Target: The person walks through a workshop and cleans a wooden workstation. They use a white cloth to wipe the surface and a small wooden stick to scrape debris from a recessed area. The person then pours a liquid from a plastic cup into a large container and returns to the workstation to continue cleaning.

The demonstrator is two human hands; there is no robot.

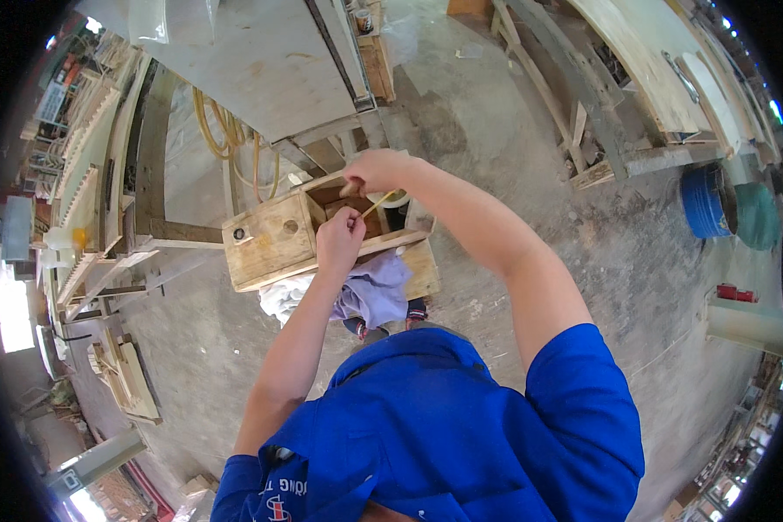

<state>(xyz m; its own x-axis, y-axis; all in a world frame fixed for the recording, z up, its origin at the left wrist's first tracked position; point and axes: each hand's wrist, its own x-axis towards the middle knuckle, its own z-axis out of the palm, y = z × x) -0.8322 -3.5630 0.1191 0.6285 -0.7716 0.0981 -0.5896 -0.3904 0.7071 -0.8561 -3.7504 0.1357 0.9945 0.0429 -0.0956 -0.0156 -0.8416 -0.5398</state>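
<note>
My left hand is closed in a pinch over an open wooden box. From its fingertips a thin yellow stick slants up to the right, toward a white-rimmed pot inside the box. Just beyond, my right hand is closed on a small tan piece, which looks like wood; its exact kind is unclear. My hand and wrist partly cover the pot and the box's far side.
Pale purple cloth and white cloth hang at the box's near side. A large grey panel stands beyond, with a coiled yellow hose beside it. Wooden racks flank both sides; a blue drum stands at right.
</note>
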